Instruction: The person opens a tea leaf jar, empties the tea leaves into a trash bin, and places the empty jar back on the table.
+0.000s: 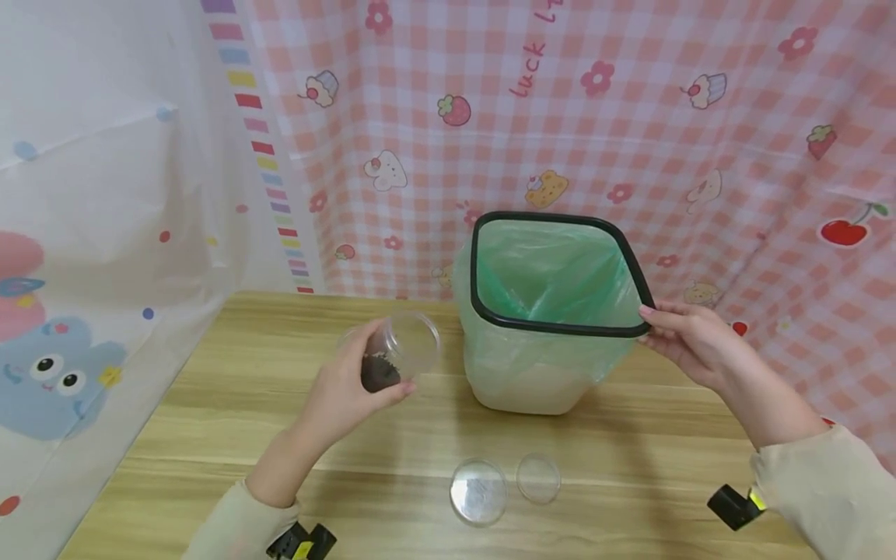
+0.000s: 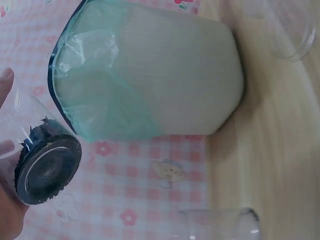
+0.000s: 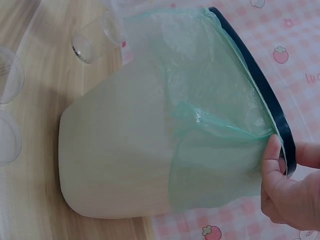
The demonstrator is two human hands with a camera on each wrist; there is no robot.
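Observation:
My left hand (image 1: 341,383) grips a clear plastic cup (image 1: 418,342) above the table, left of the bin, its mouth tilted toward the bin. Dark, flaky material (image 2: 47,167) lies at the bottom of that cup. A pale trash bin (image 1: 521,381) stands upright, lined with a translucent green bag (image 1: 553,272) folded out over its black rim (image 1: 560,330). My right hand (image 1: 689,342) pinches the rim at its near right corner, thumb on one side and fingers on the other, as the right wrist view (image 3: 290,195) shows.
Two round clear lids, a larger lid (image 1: 479,491) and a smaller lid (image 1: 538,478), lie on the wooden table (image 1: 392,498) in front of the bin. Another clear cup (image 3: 95,40) is on the table beside the bin. A checked pink cloth (image 1: 420,202) hangs behind.

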